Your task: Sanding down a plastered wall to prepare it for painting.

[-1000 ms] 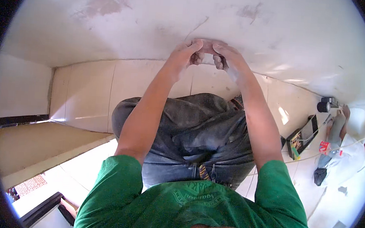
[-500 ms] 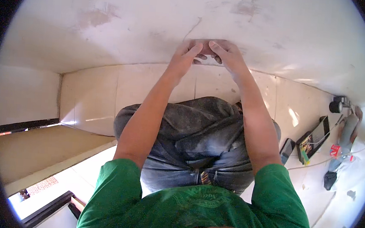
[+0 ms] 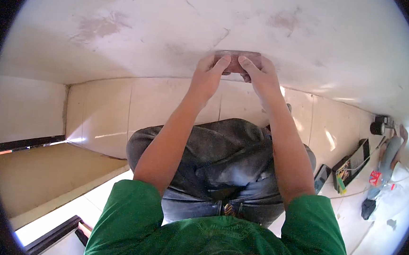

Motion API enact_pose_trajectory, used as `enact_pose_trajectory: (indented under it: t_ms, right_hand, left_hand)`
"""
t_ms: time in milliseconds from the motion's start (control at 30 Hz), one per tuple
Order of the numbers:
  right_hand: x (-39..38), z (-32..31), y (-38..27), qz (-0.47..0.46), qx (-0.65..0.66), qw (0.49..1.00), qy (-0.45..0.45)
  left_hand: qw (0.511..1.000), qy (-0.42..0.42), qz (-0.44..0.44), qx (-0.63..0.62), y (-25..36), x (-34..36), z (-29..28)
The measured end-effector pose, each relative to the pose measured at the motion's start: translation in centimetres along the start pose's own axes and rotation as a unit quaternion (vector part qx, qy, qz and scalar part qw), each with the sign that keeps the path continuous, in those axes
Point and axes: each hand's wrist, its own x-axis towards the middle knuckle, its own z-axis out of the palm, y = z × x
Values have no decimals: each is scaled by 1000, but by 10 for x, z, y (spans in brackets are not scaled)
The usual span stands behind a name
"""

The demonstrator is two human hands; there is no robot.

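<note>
A reddish-brown rectangular block [image 3: 236, 65], which looks like a sanding block, lies against the white wall [image 3: 171, 63] low down near the floor. My left hand [image 3: 207, 76] grips its left end, thumb laid on the near face. At the other end my right hand [image 3: 261, 79] holds it the same way, the two thumbs close together. Most of my fingers are hidden behind the block, with a few tips showing under its lower edge. Scuffed brownish patches [image 3: 102, 26] and thin cracks mark the wall above.
My bent legs in dark trousers [image 3: 221, 152] rest on the tiled floor [image 3: 168, 96]. To the right lie a phone [image 3: 322, 177], a black tray [image 3: 365, 149] of tools, a dark cylinder [image 3: 377, 128] and a bottle with a red label [image 3: 375, 178]. A tan ledge [image 3: 54, 169] runs along the left.
The view has shifted, so wall marks and floor things appear lower. Both hands keep their hold on the block, and more of its near face shows.
</note>
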Motion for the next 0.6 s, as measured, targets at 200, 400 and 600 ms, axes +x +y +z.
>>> enact_pose_trajectory:
  t_ms: [200, 400, 600]
  right_hand:
    - [-1, 4, -4, 54, 73, 995, -40]
    - [-3, 1, -3, 5, 52, 998, -20]
    - [-5, 3, 0, 46, 43, 998, -12]
  left_hand:
    - [997, -5, -79, 13, -3, -1, -1]
    - [998, -10, 66, 20, -8, 0, 2]
    - [994, 48, -29, 94, -9, -1, 5]
